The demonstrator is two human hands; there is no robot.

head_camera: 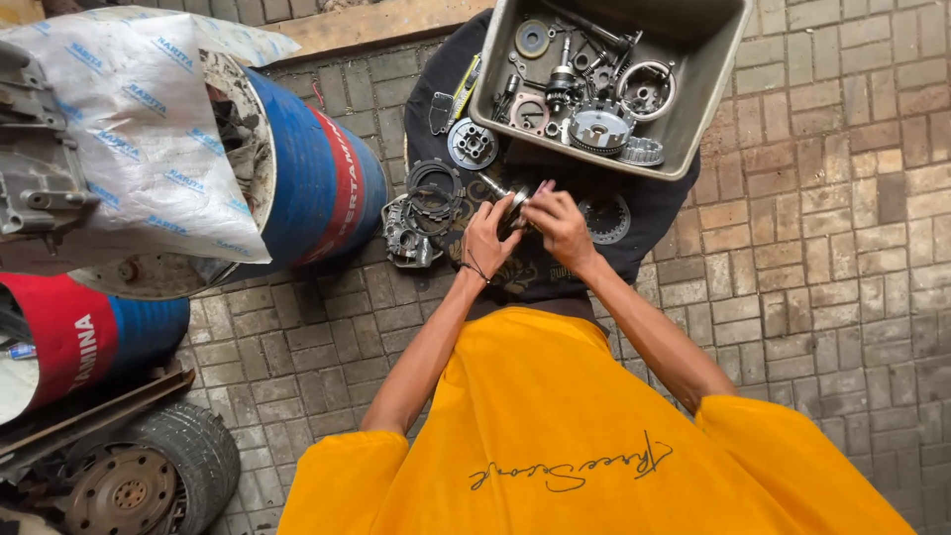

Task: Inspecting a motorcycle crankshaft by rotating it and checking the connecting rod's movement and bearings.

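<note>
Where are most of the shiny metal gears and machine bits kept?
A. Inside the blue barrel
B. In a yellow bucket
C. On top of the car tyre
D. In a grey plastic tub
D. The grey plastic tub above both hands holds a heap of gears and metal parts, while the left hand and right hand grip one small metal part over a dark cloth.

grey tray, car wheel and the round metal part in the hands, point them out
grey tray [708, 74], head view, bare right wall
car wheel [129, 490], head view, rusty hub
round metal part [515, 203], head view, rim between both hands
</note>
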